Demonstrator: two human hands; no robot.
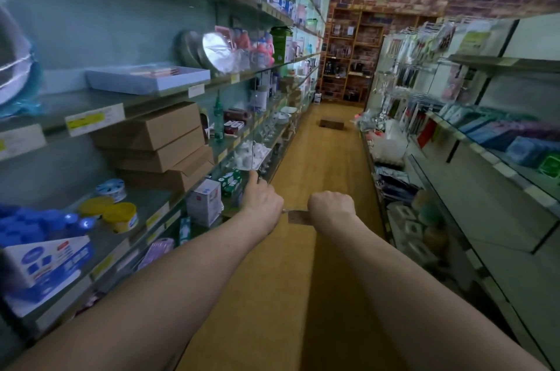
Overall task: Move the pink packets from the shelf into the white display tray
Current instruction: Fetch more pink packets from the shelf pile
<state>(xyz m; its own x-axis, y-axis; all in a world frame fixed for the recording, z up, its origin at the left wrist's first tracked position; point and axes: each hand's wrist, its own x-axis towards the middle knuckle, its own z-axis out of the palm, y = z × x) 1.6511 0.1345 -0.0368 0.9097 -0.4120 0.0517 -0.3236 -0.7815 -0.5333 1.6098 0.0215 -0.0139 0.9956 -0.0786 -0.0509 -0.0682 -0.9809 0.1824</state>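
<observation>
A white display tray (pixel 181 80) lies flat on the middle shelf at the left, with pink packets (pixel 153 70) lying inside it. Both my arms stretch out over the aisle. Between my hands is a small dull-pink packet (pixel 298 217). My right hand (pixel 331 204) is curled in a fist around its right end. My left hand (pixel 262 198) grips its left end, with one digit sticking up beside the lower shelf's edge. Most of the packet is hidden by my hands. The hands are well below and to the right of the tray.
Left shelves hold brown cardboard boxes (pixel 163 140), yellow tins (pixel 121 216), a blue-and-white box (pixel 48 264) and a pinkish packet (pixel 157 249) lower down. Stocked shelving (pixel 500 140) lines the right. The wooden aisle floor (pixel 321 158) has a box (pixel 332 123) on it farther along.
</observation>
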